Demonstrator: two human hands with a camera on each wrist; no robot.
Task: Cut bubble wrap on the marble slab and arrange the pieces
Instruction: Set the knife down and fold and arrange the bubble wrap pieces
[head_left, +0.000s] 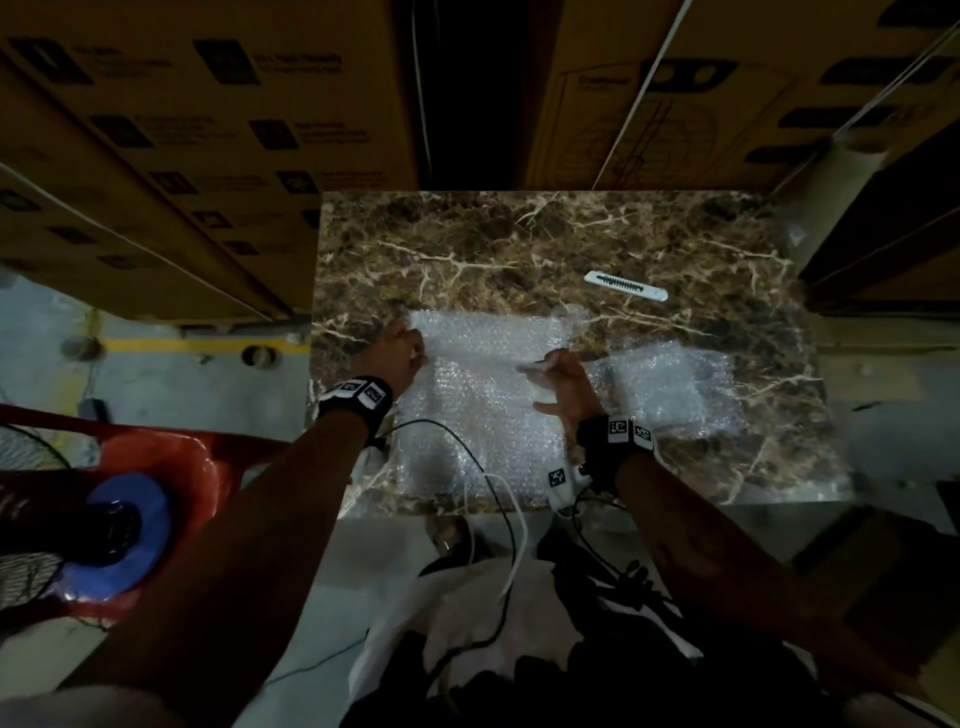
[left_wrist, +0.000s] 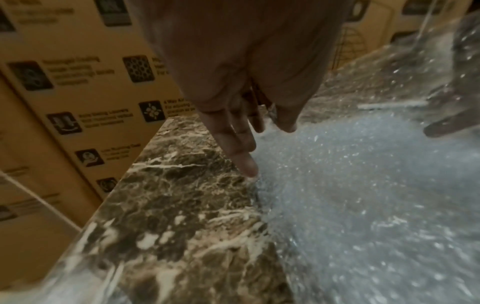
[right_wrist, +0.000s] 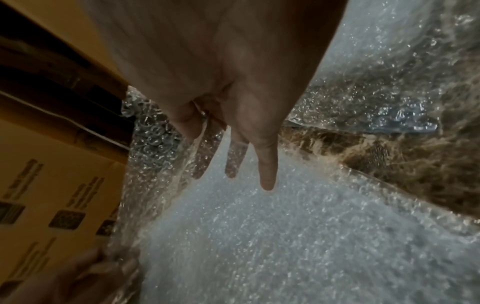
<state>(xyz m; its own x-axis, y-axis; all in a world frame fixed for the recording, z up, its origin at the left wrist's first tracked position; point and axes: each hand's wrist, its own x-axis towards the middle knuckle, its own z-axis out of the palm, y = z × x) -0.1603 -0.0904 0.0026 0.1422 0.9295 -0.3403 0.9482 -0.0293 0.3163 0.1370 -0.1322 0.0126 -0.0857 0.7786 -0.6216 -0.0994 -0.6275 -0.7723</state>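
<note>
A sheet of bubble wrap (head_left: 483, 415) (left_wrist: 363, 185) (right_wrist: 259, 246) lies on the near half of the brown marble slab (head_left: 519, 239) (left_wrist: 182, 205). Its far part is lifted into a fold between my hands. My left hand (head_left: 408, 351) (left_wrist: 246, 133) (right_wrist: 103, 265) grips the wrap's left edge. My right hand (head_left: 563, 379) (right_wrist: 265, 164) holds the raised wrap with its index finger in front. The other fingers show through the plastic behind. A second piece of bubble wrap (head_left: 675, 384) lies flat to the right. A white utility knife (head_left: 626, 286) rests on the bare marble beyond it.
Stacked cardboard boxes (head_left: 182, 156) (left_wrist: 78, 92) stand close behind and to the left of the slab. A pale roll (head_left: 841, 171) leans at the far right corner. A red plastic chair (head_left: 182, 467) stands at my left. Cables (head_left: 467, 452) trail over the slab's front edge.
</note>
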